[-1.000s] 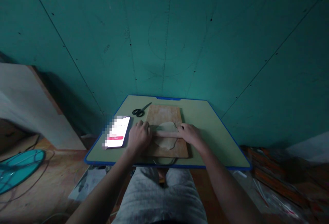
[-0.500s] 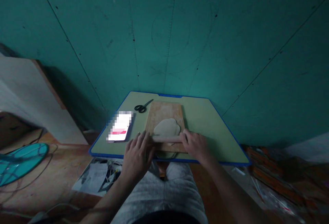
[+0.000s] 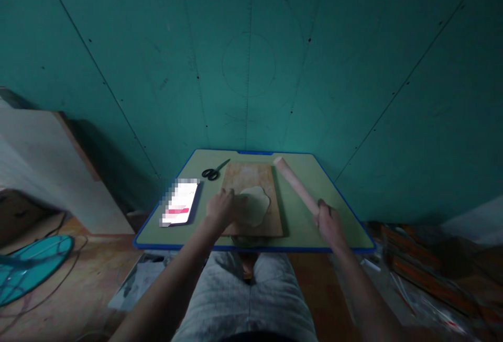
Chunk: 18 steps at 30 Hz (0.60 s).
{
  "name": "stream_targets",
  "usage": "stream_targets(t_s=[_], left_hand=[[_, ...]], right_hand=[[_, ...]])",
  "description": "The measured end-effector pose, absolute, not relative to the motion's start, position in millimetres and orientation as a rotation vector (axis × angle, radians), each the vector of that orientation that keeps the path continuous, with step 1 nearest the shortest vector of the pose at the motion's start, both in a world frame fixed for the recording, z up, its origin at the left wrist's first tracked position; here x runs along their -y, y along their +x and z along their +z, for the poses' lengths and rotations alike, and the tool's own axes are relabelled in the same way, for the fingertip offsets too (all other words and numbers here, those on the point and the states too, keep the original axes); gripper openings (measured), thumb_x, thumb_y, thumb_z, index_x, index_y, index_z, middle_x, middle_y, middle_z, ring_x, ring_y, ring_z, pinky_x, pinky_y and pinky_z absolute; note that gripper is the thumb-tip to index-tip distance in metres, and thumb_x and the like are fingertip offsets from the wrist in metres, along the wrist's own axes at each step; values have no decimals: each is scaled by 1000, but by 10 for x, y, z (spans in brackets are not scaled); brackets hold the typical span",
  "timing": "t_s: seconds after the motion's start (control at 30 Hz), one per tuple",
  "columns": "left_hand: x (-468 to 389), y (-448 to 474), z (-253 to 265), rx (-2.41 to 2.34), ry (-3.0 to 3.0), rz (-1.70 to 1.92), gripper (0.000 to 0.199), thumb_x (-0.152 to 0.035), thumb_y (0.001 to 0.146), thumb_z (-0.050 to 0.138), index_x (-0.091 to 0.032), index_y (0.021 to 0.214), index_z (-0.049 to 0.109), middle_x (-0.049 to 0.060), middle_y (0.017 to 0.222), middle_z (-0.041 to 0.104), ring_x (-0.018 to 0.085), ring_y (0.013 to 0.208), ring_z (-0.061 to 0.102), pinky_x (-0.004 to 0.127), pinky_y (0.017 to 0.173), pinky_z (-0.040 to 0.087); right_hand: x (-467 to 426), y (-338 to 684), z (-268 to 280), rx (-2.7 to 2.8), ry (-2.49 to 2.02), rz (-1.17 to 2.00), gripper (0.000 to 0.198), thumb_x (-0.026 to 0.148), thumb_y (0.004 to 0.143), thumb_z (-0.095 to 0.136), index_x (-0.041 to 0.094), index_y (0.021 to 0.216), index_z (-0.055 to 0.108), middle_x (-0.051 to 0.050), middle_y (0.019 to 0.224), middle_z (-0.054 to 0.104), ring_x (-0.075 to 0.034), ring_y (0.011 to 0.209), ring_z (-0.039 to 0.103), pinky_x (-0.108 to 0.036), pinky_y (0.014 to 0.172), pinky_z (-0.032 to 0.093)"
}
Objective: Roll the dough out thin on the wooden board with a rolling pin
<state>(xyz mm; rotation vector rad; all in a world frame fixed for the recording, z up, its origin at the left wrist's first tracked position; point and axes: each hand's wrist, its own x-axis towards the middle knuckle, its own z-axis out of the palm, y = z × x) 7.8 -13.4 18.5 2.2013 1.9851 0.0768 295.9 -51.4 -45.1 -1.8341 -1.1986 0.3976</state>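
Rolling looks paused: the right hand [image 3: 329, 222], fingers wrapped round one end, has swung the rolling pin [image 3: 297, 186] past the right edge of the cutting board [image 3: 247, 172], while the left hand [image 3: 220, 207], grip too blurred to tell, is at the dough sheet [image 3: 257, 206] toward the board's near edge.

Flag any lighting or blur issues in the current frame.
Head view: dim overall; the phone screen glares white, its left side pixelated. Head view: the left hand looks smeared at the fingers, while the dough's right edge is readable; shadow lines the right side of the cutting board.
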Motion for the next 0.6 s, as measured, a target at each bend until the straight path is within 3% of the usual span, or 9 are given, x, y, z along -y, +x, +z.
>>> stream_targets(t_s=[0.13,0.2,0.37,0.47,0.6], left_hand=[[-23,276,233,-2038,2052,-108,68,-58,85,54,-6,128,52,28,121,63,35,114,63,39,86,52],[-88,281,247,-2013,1987,-160,70,-59,81,59,-6,127,54,28,123,62,36,115,62,38,86,51],[-185,204,234,-1913,2033,-121,51,-52,81,59,-13,112,66,21,111,70,33,104,67,34,75,51],[-171,188,297,-1897,2112,96,35,-38,83,57,-16,108,68,14,103,73,27,94,70,29,68,49],[-78,196,511,-1944,2207,377,30,-31,87,55,-21,112,68,9,102,74,25,92,70,29,71,49]], right_hand=[[595,2896,-441,1107,-1791,532,49,61,82,30,25,58,52,0,43,48,-20,48,50,-30,48,35],[611,2866,-426,1081,-1754,564,49,64,80,32,25,57,50,1,41,45,-19,46,47,-30,48,34],[601,2881,-440,1051,-1740,566,50,64,82,33,26,54,48,3,40,43,-18,46,46,-29,48,34],[593,2894,-464,1037,-1724,573,50,64,83,33,26,54,46,3,40,42,-17,45,46,-29,48,33],[590,2895,-474,1031,-1738,577,51,66,81,33,26,52,44,3,39,40,-17,44,44,-29,47,30]])
